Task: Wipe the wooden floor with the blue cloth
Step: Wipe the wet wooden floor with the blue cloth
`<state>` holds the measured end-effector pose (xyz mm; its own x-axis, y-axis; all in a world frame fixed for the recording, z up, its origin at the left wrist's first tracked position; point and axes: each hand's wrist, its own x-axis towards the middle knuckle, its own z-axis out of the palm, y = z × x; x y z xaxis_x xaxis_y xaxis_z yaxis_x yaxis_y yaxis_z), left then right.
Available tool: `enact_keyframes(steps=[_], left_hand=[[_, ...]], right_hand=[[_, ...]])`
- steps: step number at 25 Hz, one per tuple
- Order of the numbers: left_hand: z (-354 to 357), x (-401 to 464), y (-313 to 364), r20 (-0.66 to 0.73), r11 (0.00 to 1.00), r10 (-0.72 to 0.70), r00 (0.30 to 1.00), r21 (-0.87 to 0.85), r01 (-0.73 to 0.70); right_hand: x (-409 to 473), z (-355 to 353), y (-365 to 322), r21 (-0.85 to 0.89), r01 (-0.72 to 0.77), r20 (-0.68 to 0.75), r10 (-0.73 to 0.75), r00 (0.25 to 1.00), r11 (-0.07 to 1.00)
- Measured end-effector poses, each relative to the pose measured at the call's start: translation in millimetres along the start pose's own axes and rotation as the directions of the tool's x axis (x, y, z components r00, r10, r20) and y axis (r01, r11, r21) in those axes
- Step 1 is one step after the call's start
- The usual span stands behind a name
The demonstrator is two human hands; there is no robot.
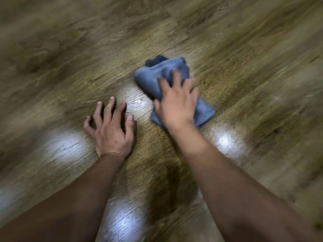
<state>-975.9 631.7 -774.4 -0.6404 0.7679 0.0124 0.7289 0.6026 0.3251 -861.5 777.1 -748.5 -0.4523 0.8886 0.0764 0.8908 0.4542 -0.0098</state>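
Note:
A crumpled blue cloth [153,79] lies on the wooden floor [244,58] near the middle of the view. My right hand [176,103] presses down on the cloth's near part, fingers spread over it, and part of the cloth is hidden under the palm. My left hand [111,126] rests on the bare floor to the left of the cloth, propped on its spread fingertips and holding nothing. Both forearms reach in from the bottom of the frame. The picture is blurred by motion toward the edges.
Brown wood-grain planks fill the whole view. Bright patches of reflected light [66,149] shine on the floor around and between my arms. A dark shadow falls on the floor between my forearms.

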Motion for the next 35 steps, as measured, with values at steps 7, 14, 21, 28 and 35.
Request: enact_keyframes(steps=[7, 14, 21, 28, 35], left_hand=[[4.0, -0.4, -4.1, -0.008, 0.998, 0.055, 0.998, -0.021, -0.055], [7.3, 44.1, 95.3, 0.430, 0.991, 0.057, 0.901, 0.086, -0.104], [19.0, 109.0, 190.1, 0.754, 0.973, -0.219, 0.619, 0.119, 0.198], [12.7, 104.5, 194.1, 0.785, 0.975, -0.187, 0.590, 0.075, 0.210], [15.5, 106.0, 196.2, 0.770, 0.971, -0.221, 0.598, 0.114, 0.212]], right_hand=[[-131.9, -6.8, 36.6, 0.035, 0.187, 0.061, -0.188, 0.980, 0.982], [-142.7, -17.6, 203.4, -0.047, 0.091, 0.098, -0.086, 0.991, 0.995], [-12.6, 9.3, 266.6, -0.038, -0.290, -0.023, 0.289, 0.957, 0.956], [117.4, 16.9, 277.1, -0.039, -0.479, -0.081, 0.475, 0.876, 0.877], [189.6, 12.4, 227.3, -0.053, -0.388, 0.007, 0.389, 0.921, 0.920]])
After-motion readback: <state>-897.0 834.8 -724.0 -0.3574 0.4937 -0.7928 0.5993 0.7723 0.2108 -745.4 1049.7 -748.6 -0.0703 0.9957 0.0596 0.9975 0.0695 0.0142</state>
